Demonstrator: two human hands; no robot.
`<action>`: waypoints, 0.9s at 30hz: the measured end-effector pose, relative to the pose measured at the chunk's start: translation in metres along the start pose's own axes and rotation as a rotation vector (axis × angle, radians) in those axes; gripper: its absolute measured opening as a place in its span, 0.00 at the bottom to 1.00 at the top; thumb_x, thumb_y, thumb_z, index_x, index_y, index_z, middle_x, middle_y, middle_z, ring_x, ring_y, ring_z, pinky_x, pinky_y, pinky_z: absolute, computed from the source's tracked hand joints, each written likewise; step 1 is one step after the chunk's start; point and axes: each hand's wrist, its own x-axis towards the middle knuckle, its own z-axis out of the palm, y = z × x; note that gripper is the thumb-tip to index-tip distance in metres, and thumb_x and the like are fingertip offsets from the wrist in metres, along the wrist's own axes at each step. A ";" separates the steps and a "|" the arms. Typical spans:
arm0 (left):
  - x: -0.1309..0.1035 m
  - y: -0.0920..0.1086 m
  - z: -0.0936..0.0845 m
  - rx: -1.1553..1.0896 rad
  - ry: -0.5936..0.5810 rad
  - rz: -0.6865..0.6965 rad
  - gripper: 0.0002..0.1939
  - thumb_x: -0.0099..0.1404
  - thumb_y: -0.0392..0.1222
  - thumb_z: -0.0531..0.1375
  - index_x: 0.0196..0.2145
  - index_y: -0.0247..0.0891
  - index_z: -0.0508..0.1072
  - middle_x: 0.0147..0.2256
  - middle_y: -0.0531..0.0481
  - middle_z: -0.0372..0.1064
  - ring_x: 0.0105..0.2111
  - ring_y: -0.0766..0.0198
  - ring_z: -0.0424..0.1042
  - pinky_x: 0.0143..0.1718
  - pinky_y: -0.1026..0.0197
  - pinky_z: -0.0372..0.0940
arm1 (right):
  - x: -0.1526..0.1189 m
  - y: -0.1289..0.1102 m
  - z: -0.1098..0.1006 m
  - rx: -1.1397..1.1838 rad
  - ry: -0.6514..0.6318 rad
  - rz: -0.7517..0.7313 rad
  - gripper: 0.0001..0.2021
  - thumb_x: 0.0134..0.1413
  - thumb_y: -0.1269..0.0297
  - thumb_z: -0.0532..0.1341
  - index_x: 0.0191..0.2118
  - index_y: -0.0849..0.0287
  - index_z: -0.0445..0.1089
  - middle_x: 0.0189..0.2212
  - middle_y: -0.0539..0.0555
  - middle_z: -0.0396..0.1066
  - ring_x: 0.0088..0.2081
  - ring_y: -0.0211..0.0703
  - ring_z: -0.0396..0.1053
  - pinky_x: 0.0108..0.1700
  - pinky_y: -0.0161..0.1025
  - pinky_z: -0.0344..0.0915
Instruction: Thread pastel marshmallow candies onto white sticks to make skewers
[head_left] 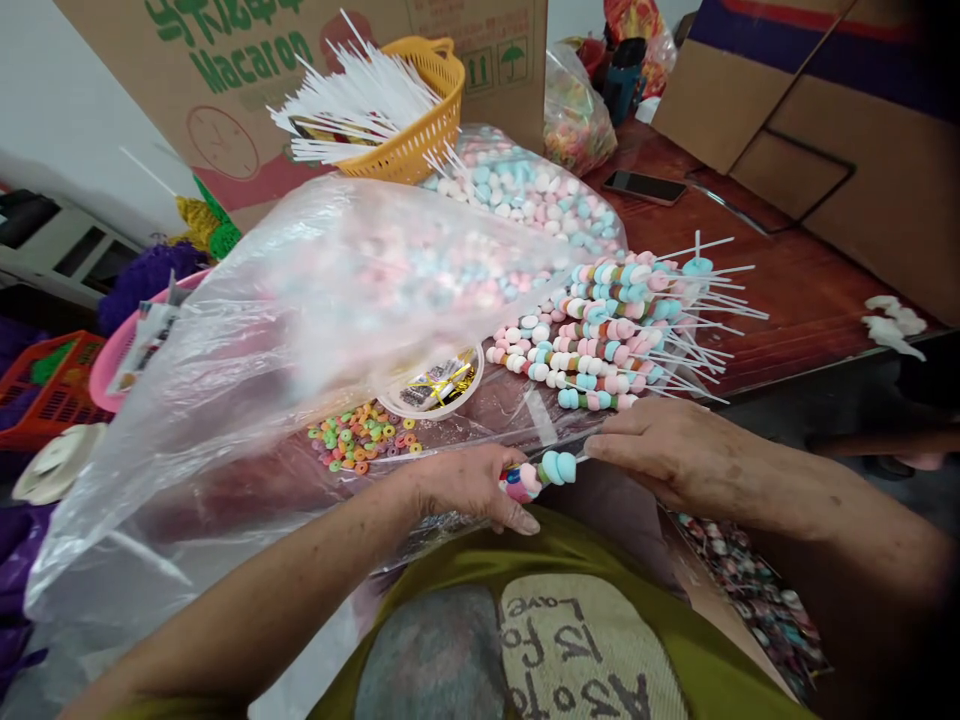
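Note:
Near the table's front edge, my left hand (pixel 480 485) is closed around one end of a marshmallow skewer (pixel 556 468). Pale blue, pink and green pieces show on it, and something with coloured printing sits by my left fingers. My right hand (pixel 660 450) pinches the skewer's thin stick at the other end. Just beyond my right hand lies a pile of finished-looking marshmallow skewers (pixel 615 330), their white sticks pointing right. Small coloured ring sweets (pixel 360 436) are heaped on the table left of my hands. Behind them stands a round white tub (pixel 480 375) with gold and dark wrappers.
A large clear bag of marshmallows (pixel 525 190) covers much of the table. Behind it, a yellow basket (pixel 442 110) holds many white sticks. A phone (pixel 645 187) lies at the back right. Cardboard boxes (pixel 495 60) stand behind. Below right is a box of wrapped sweets (pixel 750 590).

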 end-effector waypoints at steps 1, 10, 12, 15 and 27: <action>0.002 0.000 0.000 0.017 -0.010 -0.002 0.18 0.44 0.40 0.67 0.28 0.37 0.61 0.21 0.59 0.59 0.19 0.70 0.61 0.22 0.66 0.57 | 0.003 -0.001 0.001 -0.017 -0.028 -0.016 0.12 0.49 0.79 0.50 0.34 0.59 0.68 0.25 0.51 0.66 0.27 0.38 0.60 0.28 0.34 0.48; 0.004 0.002 -0.010 0.249 0.077 0.148 0.21 0.41 0.45 0.69 0.31 0.37 0.66 0.27 0.56 0.62 0.29 0.66 0.62 0.29 0.66 0.58 | 0.019 -0.009 0.019 -0.150 0.008 -0.026 0.15 0.40 0.81 0.51 0.34 0.61 0.68 0.24 0.52 0.66 0.25 0.38 0.59 0.25 0.36 0.45; -0.004 0.002 -0.019 0.293 0.070 0.163 0.25 0.41 0.44 0.70 0.36 0.38 0.66 0.30 0.55 0.64 0.31 0.65 0.63 0.31 0.66 0.58 | 0.015 -0.007 0.019 -0.179 0.068 -0.017 0.14 0.42 0.82 0.50 0.33 0.61 0.68 0.23 0.52 0.66 0.24 0.38 0.58 0.25 0.36 0.46; -0.011 -0.003 -0.032 0.200 -0.107 0.088 0.21 0.43 0.44 0.68 0.34 0.36 0.68 0.26 0.56 0.63 0.28 0.67 0.62 0.28 0.66 0.57 | 0.010 -0.006 0.014 -0.211 0.183 -0.071 0.14 0.48 0.81 0.48 0.33 0.62 0.68 0.23 0.52 0.66 0.24 0.39 0.59 0.27 0.37 0.49; -0.021 -0.006 -0.008 0.845 0.763 -0.040 0.13 0.56 0.50 0.58 0.31 0.37 0.69 0.27 0.52 0.68 0.27 0.64 0.65 0.26 0.65 0.52 | -0.010 -0.009 0.003 -0.328 0.198 0.016 0.12 0.53 0.77 0.49 0.33 0.61 0.68 0.25 0.54 0.68 0.26 0.41 0.61 0.30 0.38 0.53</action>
